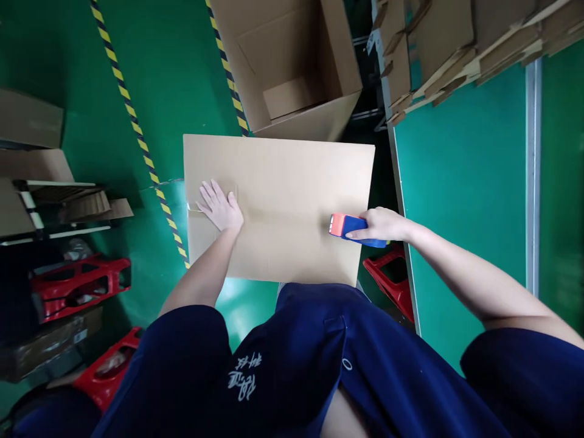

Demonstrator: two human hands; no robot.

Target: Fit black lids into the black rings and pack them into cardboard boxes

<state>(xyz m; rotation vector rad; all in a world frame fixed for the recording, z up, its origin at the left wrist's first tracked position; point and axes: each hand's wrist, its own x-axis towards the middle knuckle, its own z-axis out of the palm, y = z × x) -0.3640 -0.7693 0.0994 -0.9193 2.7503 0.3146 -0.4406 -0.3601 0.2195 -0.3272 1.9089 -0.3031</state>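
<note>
A closed cardboard box lies in front of my body, its broad plain face up. My left hand rests flat on the left part of this face, fingers spread. My right hand is wrapped round a blue and orange tape dispenser at the box's right side. The dispenser's orange head points left over the cardboard; I cannot make out whether it touches the surface. A strip of what looks like clear tape shows beside my left hand.
Beyond the box stands a large open carton. A green-topped table runs along the right, with flattened cardboard stacked at its far end. Red stools and a rack are at left. Yellow-black tape marks the green floor.
</note>
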